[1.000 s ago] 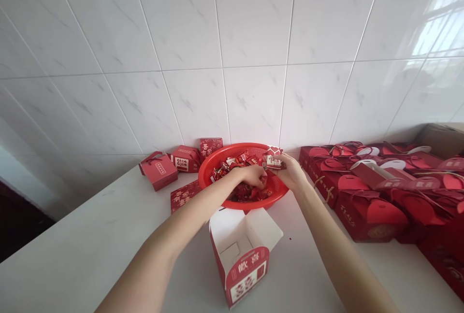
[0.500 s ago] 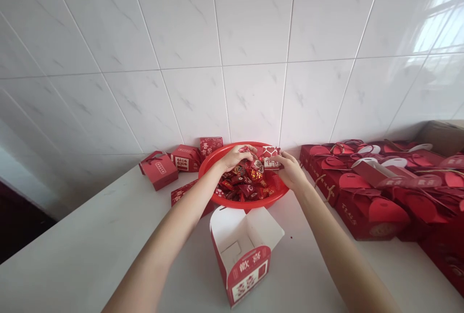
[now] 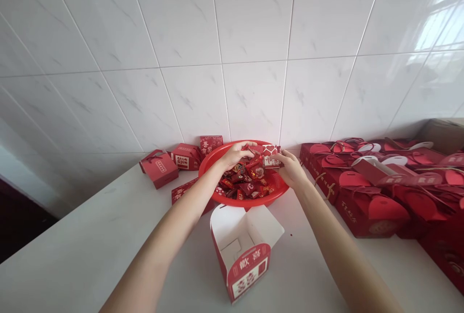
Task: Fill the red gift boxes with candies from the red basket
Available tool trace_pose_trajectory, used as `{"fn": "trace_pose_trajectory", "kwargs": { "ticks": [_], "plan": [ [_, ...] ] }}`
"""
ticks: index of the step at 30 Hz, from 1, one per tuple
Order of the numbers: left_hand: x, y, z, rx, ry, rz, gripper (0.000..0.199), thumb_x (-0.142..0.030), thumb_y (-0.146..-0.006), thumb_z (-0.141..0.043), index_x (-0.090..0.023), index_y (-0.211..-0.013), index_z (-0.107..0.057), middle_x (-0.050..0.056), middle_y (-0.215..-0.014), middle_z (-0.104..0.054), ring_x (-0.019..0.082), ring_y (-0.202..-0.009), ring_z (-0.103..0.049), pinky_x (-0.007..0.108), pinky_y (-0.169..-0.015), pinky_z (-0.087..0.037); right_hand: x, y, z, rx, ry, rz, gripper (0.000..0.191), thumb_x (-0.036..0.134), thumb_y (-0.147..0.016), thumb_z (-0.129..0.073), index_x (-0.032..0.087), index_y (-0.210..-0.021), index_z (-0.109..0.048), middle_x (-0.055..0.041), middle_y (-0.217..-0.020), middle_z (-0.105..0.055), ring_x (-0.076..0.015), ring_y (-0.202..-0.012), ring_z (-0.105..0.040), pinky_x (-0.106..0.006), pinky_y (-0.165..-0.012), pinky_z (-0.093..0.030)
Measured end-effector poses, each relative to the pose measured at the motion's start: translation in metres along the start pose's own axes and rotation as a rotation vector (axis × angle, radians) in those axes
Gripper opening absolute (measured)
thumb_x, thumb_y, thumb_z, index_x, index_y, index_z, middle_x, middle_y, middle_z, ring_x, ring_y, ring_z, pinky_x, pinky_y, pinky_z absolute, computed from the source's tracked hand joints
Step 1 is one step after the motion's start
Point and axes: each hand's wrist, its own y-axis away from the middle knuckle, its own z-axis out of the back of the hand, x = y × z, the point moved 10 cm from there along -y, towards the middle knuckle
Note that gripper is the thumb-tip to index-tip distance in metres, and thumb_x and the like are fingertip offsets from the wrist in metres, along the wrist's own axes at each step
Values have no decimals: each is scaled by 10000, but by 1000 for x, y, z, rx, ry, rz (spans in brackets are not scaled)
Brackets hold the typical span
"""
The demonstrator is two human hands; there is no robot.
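Over the red plastic basket (image 3: 207, 170), my left hand (image 3: 236, 156) has its thumb and fingers closed on a red wrapped candy (image 3: 256, 168). My right hand (image 3: 291, 168) pinches a red-and-white candy packet (image 3: 271, 156) by its right end, above the basket's right side. Below both hands lies a heap of red wrapped candies (image 3: 244, 188). In front of the basket stands an open gift box (image 3: 250, 272), white inside, its flaps spread and nothing visible in it.
Closed red gift boxes (image 3: 369, 211) crowd the right side of the white table (image 3: 119, 235). Several small red boxes (image 3: 161, 169) lie left of the basket, one partly behind my left forearm. A tiled wall (image 3: 253, 100) rises behind.
The round-labelled candy at my left fingers has turned or given way to a red-wrapped one. My right hand keeps the packet in nearly the same spot. The open box has not moved.
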Motion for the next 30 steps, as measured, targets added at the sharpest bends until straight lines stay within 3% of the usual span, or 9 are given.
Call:
{"fn": "trace_pose_trajectory", "kwargs": {
  "ticks": [7, 14, 19, 21, 26, 30],
  "plan": [
    [4, -6, 3, -17, 27, -19, 427, -141, -699, -747, -158, -1125, -736, 51, -944, -767, 186, -867, -697, 381, -929, -521, -1, -1, 0, 9, 0, 1, 277, 197, -525, -821, 203, -705, -610, 2, -727, -696, -190, -730, -670, -301, -671, -547],
    [-8, -5, 0, -8, 56, -135, 508, -233, -628, -868, -207, -1126, -776, 88, -1280, -718, 270, -1267, -607, 407, -1138, -414, -5, -1, -1, 26, 13, -37, 309, 192, -526, -840, 203, -747, -625, -11, -770, -725, -201, -728, -694, -308, -643, -576],
    [-3, -2, -2, 1, 62, -103, 464, -314, -727, -831, -253, -1182, -759, 74, -1477, -581, 272, -1118, -697, 456, -1015, -536, -10, -2, -1, 27, 42, -63, 305, 159, -548, -845, 196, -718, -595, -14, -745, -708, -209, -739, -699, -365, -697, -615],
    [-1, -3, -3, 2, 47, -105, 456, -324, -738, -827, -245, -1182, -760, 74, -1461, -597, 266, -1108, -702, 454, -1027, -530, -10, -2, -1, 18, 51, -61, 296, 154, -566, -838, 195, -747, -608, -19, -758, -708, -212, -748, -701, -368, -698, -618],
    [-4, -3, -9, 45, 49, -123, 447, -375, -697, -842, -199, -1104, -789, 106, -1345, -683, 321, -1298, -587, 465, -1117, -450, -10, -2, 1, -6, 70, -39, 311, 131, -559, -838, 196, -759, -610, -5, -735, -694, -190, -693, -676, -327, -621, -597],
    [-8, -2, -14, 98, 29, -153, 526, -309, -718, -812, -203, -1227, -733, 115, -1418, -627, 329, -1396, -495, 473, -1142, -408, -9, -1, 0, -1, 79, -31, 340, 130, -532, -852, 199, -753, -603, 4, -711, -685, -188, -679, -668, -317, -597, -587]
  ]
}}
